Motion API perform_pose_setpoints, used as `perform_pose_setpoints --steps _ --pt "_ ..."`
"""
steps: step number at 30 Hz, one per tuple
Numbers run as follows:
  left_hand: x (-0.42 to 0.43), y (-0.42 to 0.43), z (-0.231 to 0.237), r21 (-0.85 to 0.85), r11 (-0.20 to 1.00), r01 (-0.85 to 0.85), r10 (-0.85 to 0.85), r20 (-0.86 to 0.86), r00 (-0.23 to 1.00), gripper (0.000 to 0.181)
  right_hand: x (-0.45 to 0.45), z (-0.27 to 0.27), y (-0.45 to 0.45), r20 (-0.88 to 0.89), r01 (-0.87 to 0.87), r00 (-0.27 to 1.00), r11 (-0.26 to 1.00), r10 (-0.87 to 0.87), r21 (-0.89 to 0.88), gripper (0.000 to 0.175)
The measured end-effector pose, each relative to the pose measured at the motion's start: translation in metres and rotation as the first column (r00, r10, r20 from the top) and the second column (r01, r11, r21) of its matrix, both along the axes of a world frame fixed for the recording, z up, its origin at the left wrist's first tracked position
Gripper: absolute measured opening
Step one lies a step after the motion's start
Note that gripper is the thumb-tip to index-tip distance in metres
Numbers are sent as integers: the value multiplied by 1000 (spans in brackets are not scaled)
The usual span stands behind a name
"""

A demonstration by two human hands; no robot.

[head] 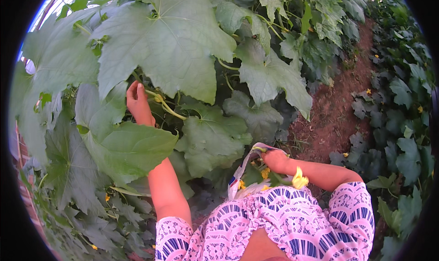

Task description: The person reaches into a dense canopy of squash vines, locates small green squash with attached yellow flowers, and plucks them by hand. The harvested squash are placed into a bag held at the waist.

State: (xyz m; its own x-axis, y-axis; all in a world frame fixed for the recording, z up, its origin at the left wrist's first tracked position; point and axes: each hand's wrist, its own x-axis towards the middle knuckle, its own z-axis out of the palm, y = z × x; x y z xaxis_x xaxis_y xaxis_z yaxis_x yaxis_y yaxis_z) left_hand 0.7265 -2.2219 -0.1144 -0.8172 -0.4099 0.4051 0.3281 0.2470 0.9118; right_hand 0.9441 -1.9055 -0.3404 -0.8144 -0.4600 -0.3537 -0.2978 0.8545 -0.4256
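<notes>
My left hand reaches up among large lobed leaves, its fingers at a green stem beneath a broad leaf; whether it grips the stem I cannot tell. A lower leaf hides part of my left forearm. Beside the hand runs a pale thick vine with a small yellowish bud. My right hand is closed on the rim of a white plastic sack held against my front. Inside the sack show green pieces and yellow flowers. Another yellow flower lies by my right forearm.
Dense climbing foliage rises in front and to the left. A reddish soil path runs on the right, with another row of leafy plants and small yellow flowers beyond it. Part of a framed roof shows at the upper left.
</notes>
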Motion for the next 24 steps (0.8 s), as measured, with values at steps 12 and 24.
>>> perform_pose_setpoints --steps 12,24 --pt "111 226 64 -713 599 364 -657 -177 733 33 -31 96 19 256 -259 853 795 454 -548 52" --pt "66 220 -30 -647 156 746 -36 751 659 76 -28 185 118 208 109 938 337 276 -935 33"
